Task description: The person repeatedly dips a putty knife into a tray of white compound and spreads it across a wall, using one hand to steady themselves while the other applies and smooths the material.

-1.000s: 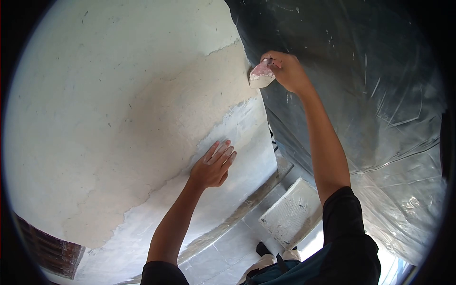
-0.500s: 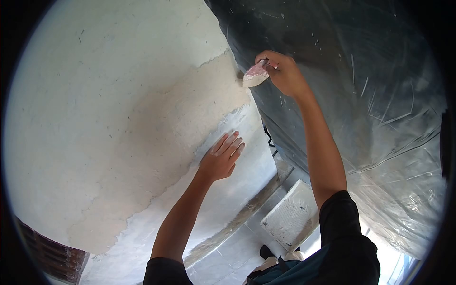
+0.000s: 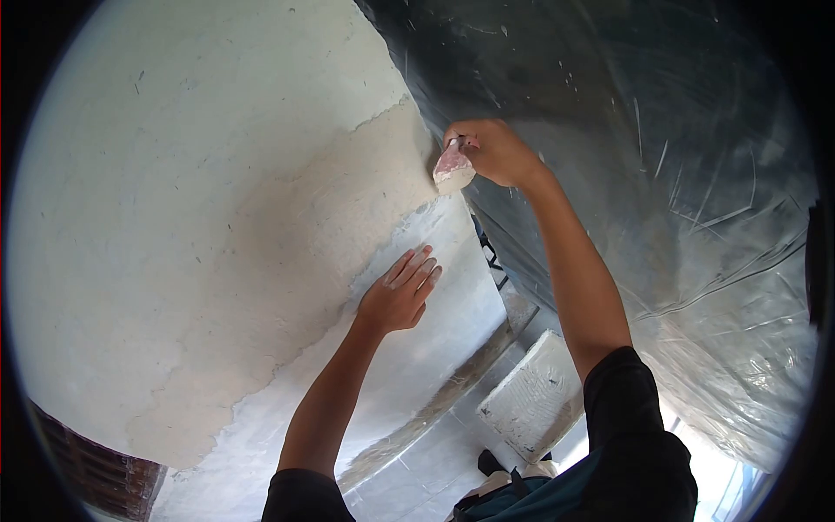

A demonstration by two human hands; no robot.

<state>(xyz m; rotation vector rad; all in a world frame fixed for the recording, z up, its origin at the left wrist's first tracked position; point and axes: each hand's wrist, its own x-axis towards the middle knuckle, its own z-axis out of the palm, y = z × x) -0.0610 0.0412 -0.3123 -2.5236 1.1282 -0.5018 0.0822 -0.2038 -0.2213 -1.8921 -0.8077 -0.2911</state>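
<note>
My right hand (image 3: 493,152) is closed around a paintbrush (image 3: 454,167) with a pinkish, white-smeared handle and a pale end. The pale end is at the wall's right edge, beside the black plastic sheet (image 3: 600,174). Fingers stretched out, my left hand (image 3: 397,293) lies flat on the wall (image 3: 174,130), lower down and to the left of the brush. White dust or paint coats its fingertips. Between and around the hands runs a rough-edged beige patch (image 3: 296,226), with a whiter area below it.
A white-smeared rectangular tray (image 3: 535,396) is on the grey tiled floor (image 3: 409,474) near my feet. Clear plastic sheeting (image 3: 731,374) hangs at the right. Dark brown wood (image 3: 96,461) shows at the lower left. A ledge (image 3: 452,383) runs along the wall's foot.
My right hand has moved the paintbrush downward and slightly left along the wall's edge, and the brush now points more steeply down. My left hand remains flat on the wall.
</note>
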